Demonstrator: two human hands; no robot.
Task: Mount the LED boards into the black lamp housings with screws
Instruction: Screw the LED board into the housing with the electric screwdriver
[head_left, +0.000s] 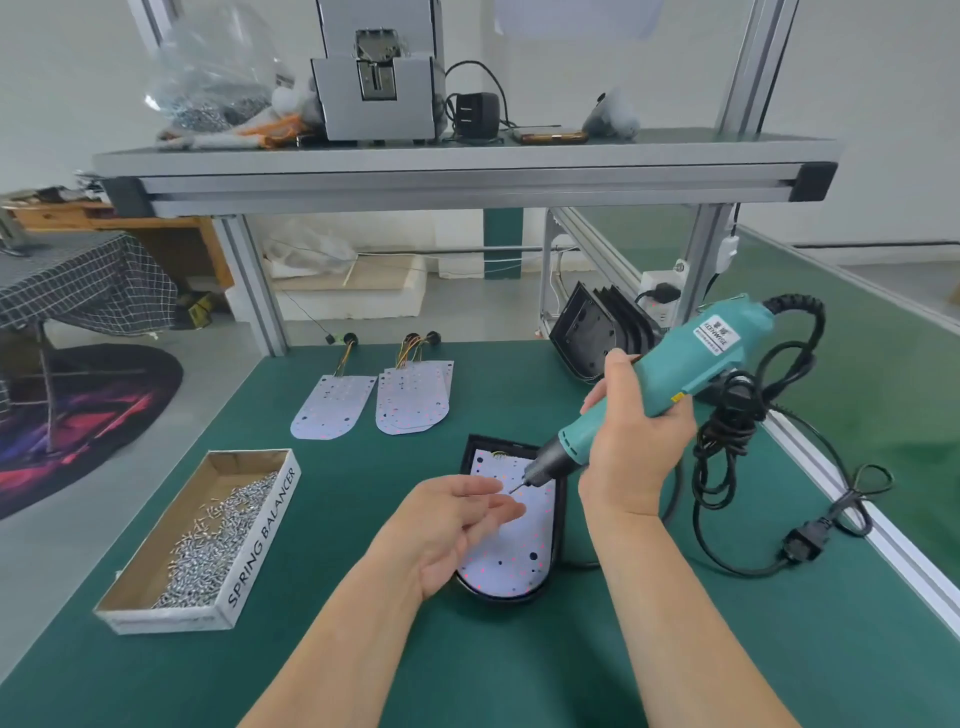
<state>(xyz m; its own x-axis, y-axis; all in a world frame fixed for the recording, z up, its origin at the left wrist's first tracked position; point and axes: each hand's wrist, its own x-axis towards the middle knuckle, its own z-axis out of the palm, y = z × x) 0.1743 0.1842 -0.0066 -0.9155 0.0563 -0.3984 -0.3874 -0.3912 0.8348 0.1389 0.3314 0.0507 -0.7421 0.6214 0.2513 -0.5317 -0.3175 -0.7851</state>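
The right hand (631, 447) sat at center right of the frame, its fingers wrapped round the barrel of a teal screwdriver (675, 364). The tool slanted down to the left, with its bit over the upper part of the LED board (524, 545). That board lay inside a black housing (559, 525) flat on the green bench (363, 519), just below the middle of the frame.

The left hand (457, 525) came in from the lower left and covered the board's left side. Its palm was turned up and its fingers were loosely extended, with the fingertips right by the bit. A small screw (514, 488) seemed to hang at the bit's tip, but it was too blurred to tell whether the fingers touched it.

At the lower left stood a cardboard box (265, 535) holding loose screws (218, 540), well apart from the housing. Above it, at center left, two lots of spare boards (332, 408) (413, 397) lay flat with their wires trailing toward the far edge of the bench.

A stack of spare housings (592, 332) leaned on edge behind the right hand, partly hidden by the tool. The screwdriver's black cord (727, 441) looped in coils on the bench at the right and ended in a plug (802, 543).

A metal shelf (457, 171) crossed the top of the frame and carried a grey machine (374, 98) and a clear bag (213, 78).
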